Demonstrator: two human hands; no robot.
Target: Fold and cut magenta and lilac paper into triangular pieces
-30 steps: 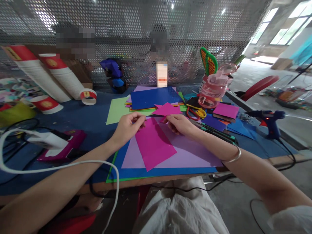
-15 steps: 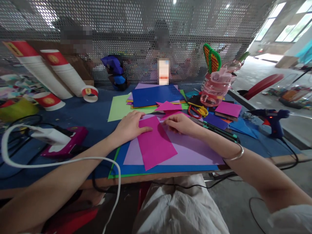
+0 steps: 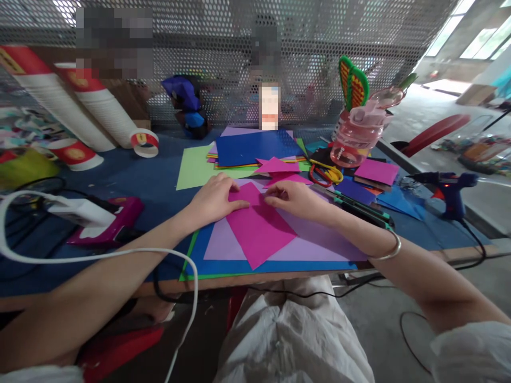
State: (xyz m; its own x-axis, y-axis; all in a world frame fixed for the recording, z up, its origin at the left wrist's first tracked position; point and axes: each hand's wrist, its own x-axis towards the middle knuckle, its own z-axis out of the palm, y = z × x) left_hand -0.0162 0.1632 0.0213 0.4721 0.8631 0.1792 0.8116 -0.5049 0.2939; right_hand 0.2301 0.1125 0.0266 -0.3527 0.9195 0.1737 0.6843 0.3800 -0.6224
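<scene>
Blue-covered craft table (image 3: 131, 183) before a perforated metal screen: magenta paper sheet (image 3: 261, 231) lying on lilac sheet (image 3: 319, 244), far corner turned over. Left hand (image 3: 213, 199) flat, pressing that fold; right hand (image 3: 293, 198) pinching its edge with narrow fingers. One fold apparently started, rest of sheet uncreased. Nearby: scissors (image 3: 325, 174), stacked coloured paper (image 3: 255, 149), glue gun (image 3: 449, 186).
</scene>
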